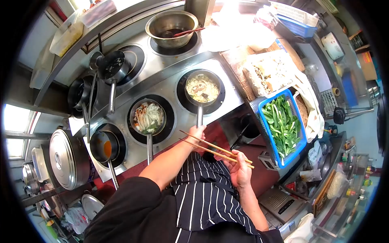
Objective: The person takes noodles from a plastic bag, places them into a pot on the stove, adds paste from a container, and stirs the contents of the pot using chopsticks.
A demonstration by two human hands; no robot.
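My left hand [197, 136] is closed round the handle of a saucepan [199, 115] on the right front burner. Pale yellow noodles [202, 88] with darker bits fill that pan. In my right hand [240, 168] is a pair of long wooden chopsticks [216, 148], their tips pointing left, just by my left wrist and apart from the food. Left of the noodles, a second saucepan [149, 141] holds white strands, green leaves and reddish pieces [149, 117]. A dark pan [110, 162] with orange liquid sits on the left front burner.
A blue basket [279, 164] of leafy greens [282, 125] stands at the right, with a bag of mushroom-like pieces [267, 73] behind it. On the back burners are a large metal bowl [152, 30] and a dark saucepan [114, 67]. A lidded stockpot [65, 159] is at the left.
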